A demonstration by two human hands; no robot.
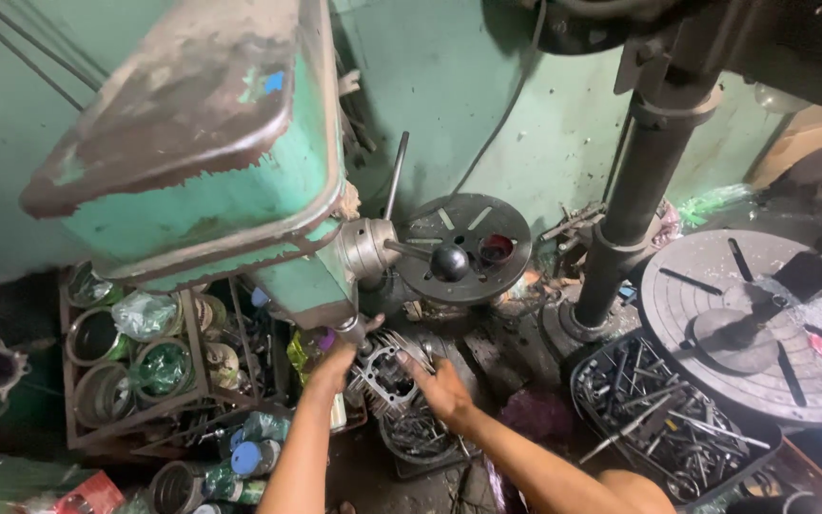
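- Workshop corner, head view: green-painted wall, grimy floor crowded with metal stock.
- Green drill press [211, 143], head overhanging the work; feed handle with black ball knob [449, 261] juts to the side.
- Finned metal casting [387, 376], set directly beneath the spindle, steadied from both sides.
- Left hand [335, 362]: grip pressed against the casting's left edge; closure cannot be told.
- Right hand [440, 385]: fingers spread flat, bracing the right edge.
- Tray of loose bits [663, 419], near right; rack of metal rings [126, 352], left.
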